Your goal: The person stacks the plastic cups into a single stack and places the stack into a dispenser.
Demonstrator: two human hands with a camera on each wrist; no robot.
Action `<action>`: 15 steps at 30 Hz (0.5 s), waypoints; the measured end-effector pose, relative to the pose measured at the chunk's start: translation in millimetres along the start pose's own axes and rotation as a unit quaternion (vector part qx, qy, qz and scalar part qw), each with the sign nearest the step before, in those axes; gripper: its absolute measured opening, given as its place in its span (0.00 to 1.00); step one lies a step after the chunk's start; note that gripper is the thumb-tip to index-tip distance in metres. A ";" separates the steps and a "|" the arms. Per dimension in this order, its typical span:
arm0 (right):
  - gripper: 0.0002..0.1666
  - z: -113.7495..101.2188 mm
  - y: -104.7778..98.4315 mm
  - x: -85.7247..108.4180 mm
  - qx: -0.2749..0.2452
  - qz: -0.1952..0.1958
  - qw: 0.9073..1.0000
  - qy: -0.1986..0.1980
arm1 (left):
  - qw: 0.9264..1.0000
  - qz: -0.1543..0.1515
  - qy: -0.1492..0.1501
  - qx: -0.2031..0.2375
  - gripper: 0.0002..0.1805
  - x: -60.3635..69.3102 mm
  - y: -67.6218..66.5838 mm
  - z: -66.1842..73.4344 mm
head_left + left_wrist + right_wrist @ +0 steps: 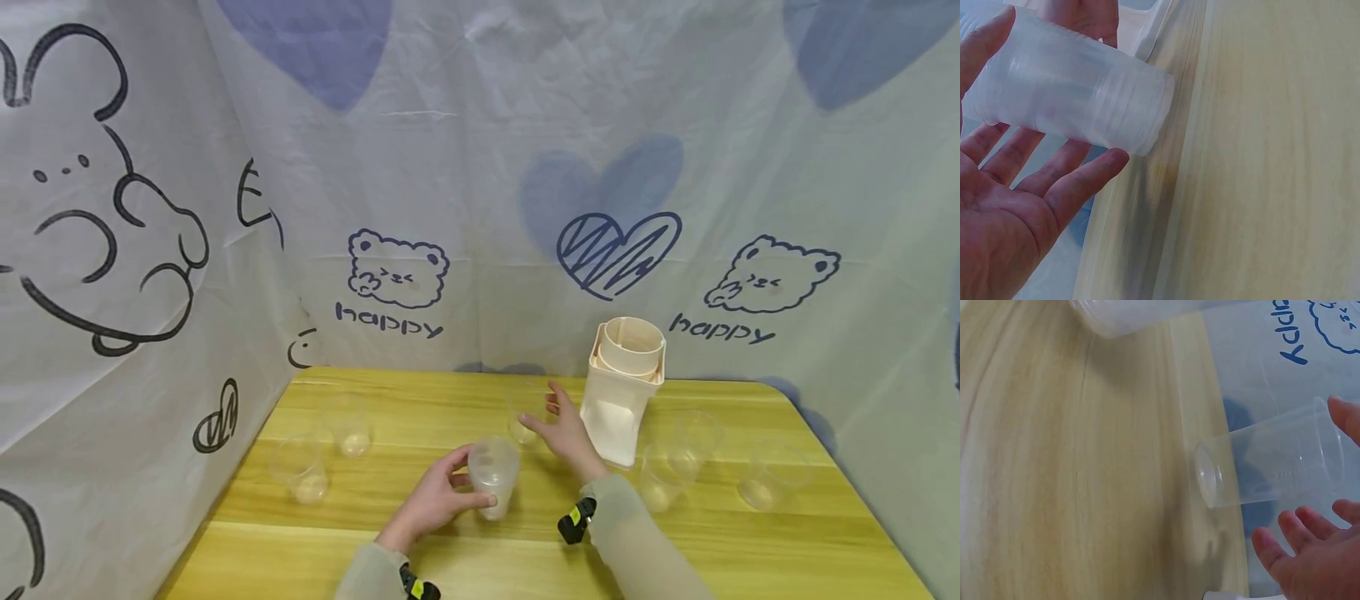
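My left hand (pixel 445 498) holds a stack of nested clear plastic cups (pixel 493 468). In the left wrist view the thumb lies on one side of the stack (pixel 1079 81) and the fingers on the other. My right hand (pixel 564 429) is at a single clear plastic cup (pixel 522 417) standing upright near the table's back edge. In the right wrist view the fingers spread beside this cup (pixel 1266 461), not curled round it. The thumb tip is close to its rim; whether it touches, I cannot tell.
A cream plastic holder (pixel 618 408) with a round opening on top stands right of my right hand. Clear cups (pixel 307 479) stand at the left of the wooden table (pixel 420 400), and more cups (pixel 660 483) at the right. A printed cloth (pixel 495 250) hangs behind.
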State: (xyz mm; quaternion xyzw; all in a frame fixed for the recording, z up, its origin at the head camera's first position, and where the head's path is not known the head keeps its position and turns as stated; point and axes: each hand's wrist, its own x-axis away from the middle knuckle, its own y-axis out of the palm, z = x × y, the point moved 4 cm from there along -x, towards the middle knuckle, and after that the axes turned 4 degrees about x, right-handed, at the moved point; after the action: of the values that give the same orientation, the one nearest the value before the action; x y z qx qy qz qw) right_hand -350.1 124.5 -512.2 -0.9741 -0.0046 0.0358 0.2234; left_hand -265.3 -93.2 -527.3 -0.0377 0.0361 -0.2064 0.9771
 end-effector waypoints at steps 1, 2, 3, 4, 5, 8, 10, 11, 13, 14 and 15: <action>0.52 0.5 0.3 -0.9 0.005 0.003 1.000 -0.002 | 1.000 -0.001 0.000 0.002 0.41 -0.1 0.2 0.0; 0.52 0.8 0.6 -1.4 0.009 0.006 1.000 -0.004 | 1.000 -0.001 0.000 0.002 0.41 -0.1 0.4 0.1; 0.51 1.5 0.9 -2.2 0.011 0.008 1.000 -0.003 | 1.000 -0.001 0.000 0.003 0.40 -0.2 0.5 0.1; 0.50 2.2 1.2 -2.9 0.012 0.012 1.000 -0.003 | 1.000 -0.002 0.000 0.005 0.40 -0.2 0.6 0.0; 0.49 3.0 1.4 -3.8 0.013 0.014 1.000 -0.003 | 1.000 -0.002 0.001 0.006 0.40 -0.3 0.6 0.0; 0.47 4.6 2.1 -5.2 0.003 0.019 1.000 0.000 | 1.000 -0.002 0.002 0.008 0.40 -0.3 0.6 0.3; 0.46 5.1 2.3 -5.7 -0.007 0.021 1.000 0.001 | 1.000 -0.003 0.002 0.008 0.40 0.0 0.8 0.6; 0.46 5.2 2.4 -5.8 -0.011 0.021 1.000 0.002 | 1.000 -0.003 0.003 0.008 0.40 0.0 0.7 0.8; 0.45 5.0 2.7 -5.4 -0.015 0.021 1.000 0.001 | 1.000 -0.004 0.003 0.008 0.40 0.2 0.7 0.9; 0.45 5.2 2.9 -5.6 -0.017 0.021 1.000 0.000 | 1.000 -0.004 0.002 0.008 0.40 0.3 0.7 0.8; 0.44 5.4 3.0 -5.8 -0.018 0.021 1.000 0.000 | 1.000 -0.005 0.002 0.008 0.40 0.4 0.8 0.7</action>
State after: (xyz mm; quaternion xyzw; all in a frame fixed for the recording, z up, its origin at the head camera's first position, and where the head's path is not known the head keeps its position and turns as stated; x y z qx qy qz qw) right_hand -356.3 124.0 -518.0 -0.9778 0.0153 0.0406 0.2048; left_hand -264.6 -92.6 -526.7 -0.0299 0.0360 -0.2111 0.9763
